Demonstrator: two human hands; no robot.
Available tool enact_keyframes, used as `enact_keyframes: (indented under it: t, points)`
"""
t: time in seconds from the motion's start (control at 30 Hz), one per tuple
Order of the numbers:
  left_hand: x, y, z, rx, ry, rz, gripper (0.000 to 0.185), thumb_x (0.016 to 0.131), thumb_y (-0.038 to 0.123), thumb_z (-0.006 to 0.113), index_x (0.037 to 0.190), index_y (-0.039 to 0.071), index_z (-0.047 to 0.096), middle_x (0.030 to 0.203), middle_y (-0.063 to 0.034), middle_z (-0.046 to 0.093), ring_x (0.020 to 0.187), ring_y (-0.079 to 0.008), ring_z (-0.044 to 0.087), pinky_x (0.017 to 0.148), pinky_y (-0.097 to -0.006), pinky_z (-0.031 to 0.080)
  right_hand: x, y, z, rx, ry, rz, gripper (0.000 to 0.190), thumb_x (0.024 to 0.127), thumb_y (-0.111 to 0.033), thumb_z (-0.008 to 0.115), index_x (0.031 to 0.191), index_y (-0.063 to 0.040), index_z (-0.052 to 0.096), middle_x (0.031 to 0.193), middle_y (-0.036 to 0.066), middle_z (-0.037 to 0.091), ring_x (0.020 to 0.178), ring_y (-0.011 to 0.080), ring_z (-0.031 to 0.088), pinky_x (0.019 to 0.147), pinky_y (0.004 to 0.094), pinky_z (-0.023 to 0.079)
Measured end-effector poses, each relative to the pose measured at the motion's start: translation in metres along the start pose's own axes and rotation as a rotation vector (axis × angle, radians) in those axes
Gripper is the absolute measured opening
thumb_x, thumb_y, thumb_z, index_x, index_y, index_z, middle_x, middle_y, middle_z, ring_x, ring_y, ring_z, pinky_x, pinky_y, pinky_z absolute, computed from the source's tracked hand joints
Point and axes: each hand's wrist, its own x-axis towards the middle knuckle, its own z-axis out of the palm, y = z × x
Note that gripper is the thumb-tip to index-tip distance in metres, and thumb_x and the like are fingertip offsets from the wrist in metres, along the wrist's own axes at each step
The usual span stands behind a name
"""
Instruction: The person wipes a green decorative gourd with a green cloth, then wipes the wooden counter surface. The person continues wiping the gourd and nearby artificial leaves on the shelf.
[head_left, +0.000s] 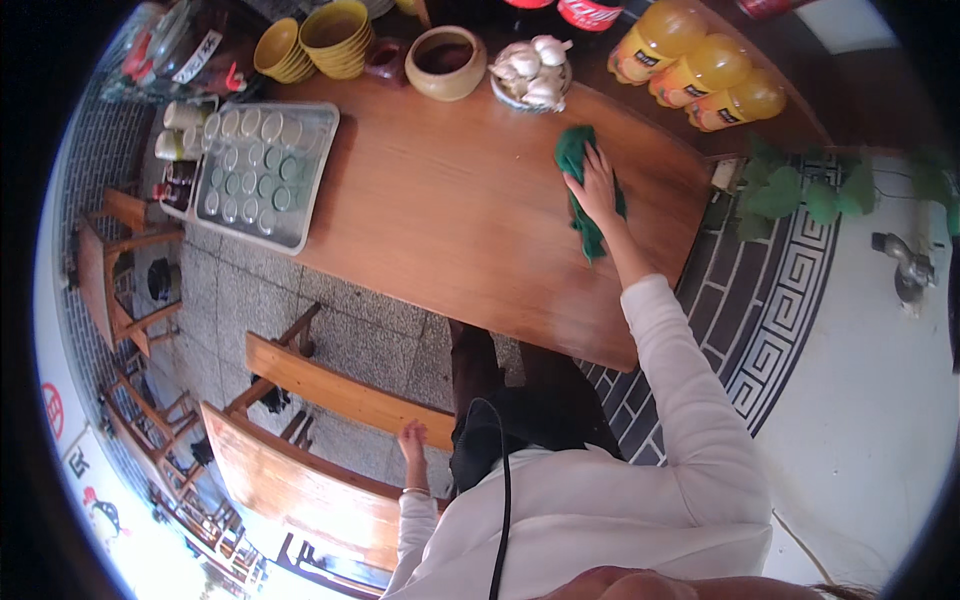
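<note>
My right hand (595, 184) lies with spread fingers on a crumpled green cloth (576, 146), pressing it against the wooden tabletop (442, 202) near its right end. Just above the cloth, towards the back, a bowl (531, 75) is heaped with garlic bulbs. My left hand (412, 441) hangs low at my side, over the wooden bench (337, 382) behind the table, and appears to hold nothing. The fingers of that hand look loosely apart.
A plastic tray (319, 176) of upturned glasses stands at the left. Along the back are stacked yellow bowls (335, 37), a round ceramic pot (445, 64) and orange drink bottles (705, 71). A brick-patterned wall with a tap (906, 270) and leaves (772, 191) borders the right.
</note>
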Motion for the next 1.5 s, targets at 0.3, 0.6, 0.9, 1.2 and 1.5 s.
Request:
enact_keyframes:
  t: [0.3, 0.6, 0.9, 1.2, 1.5]
  points:
    - [-0.030, -0.205, 0.019, -0.053, -0.212, 0.109, 0.017, 0.088, 0.012, 0.051, 0.098, 0.001, 0.059, 0.087, -0.0064, 0.064, 0.075, -0.0120, 0.058, 0.064, -0.0217, 0.046, -0.067, -0.219, 0.081, 0.469, -0.401, -0.336, 0.045, 0.065, -0.015, 0.066, 0.107, -0.004, 0.057, 0.118, 0.014, 0.053, 0.111, 0.0294, 0.048, 0.096, 0.0420, 0.035]
    - [0.006, -0.156, 0.027, -0.169, -0.132, 0.137, 0.018, 0.087, 0.007, 0.048, 0.099, -0.001, 0.059, 0.088, -0.0078, 0.064, 0.078, -0.0139, 0.059, 0.070, -0.0242, 0.047, -0.109, -0.243, 0.011, 1.539, -1.207, 0.444, 0.030, 0.070, -0.016, 0.062, 0.093, 0.002, 0.058, 0.085, 0.005, 0.060, 0.075, 0.0125, 0.055, 0.065, 0.0260, 0.046]
    - [-0.005, -0.037, 0.023, 0.013, -0.218, 0.072, 0.018, 0.085, 0.008, 0.048, 0.096, 0.002, 0.061, 0.085, -0.0065, 0.064, 0.073, -0.0116, 0.058, 0.063, -0.0218, 0.047, -0.047, 0.021, -0.156, 0.433, -0.037, 0.687, 0.034, 0.075, -0.027, 0.061, 0.096, 0.000, 0.057, 0.097, 0.015, 0.059, 0.078, 0.0289, 0.060, 0.066, 0.0398, 0.049]
    - [0.028, 0.145, 0.050, 0.253, -0.219, 0.711, 0.016, 0.085, 0.002, 0.049, 0.100, -0.002, 0.054, 0.087, -0.0065, 0.059, 0.078, -0.0144, 0.055, 0.071, -0.0269, 0.046, -0.186, 0.007, -0.097, -0.516, -0.038, 0.785, 0.041, 0.075, -0.027, 0.064, 0.107, -0.002, 0.057, 0.121, 0.013, 0.050, 0.109, 0.0340, 0.043, 0.088, 0.0449, 0.039]
    - [-0.266, 0.518, 0.355, -0.197, -1.154, 1.418, 0.017, 0.086, 0.002, 0.050, 0.103, -0.003, 0.052, 0.102, -0.0107, 0.057, 0.096, -0.0193, 0.055, 0.089, -0.0295, 0.041, -0.269, -0.090, -0.143, 0.995, 0.544, 1.330, 0.022, 0.075, -0.017, 0.056, 0.088, 0.001, 0.054, 0.087, 0.010, 0.055, 0.082, 0.0218, 0.053, 0.072, 0.0316, 0.044]
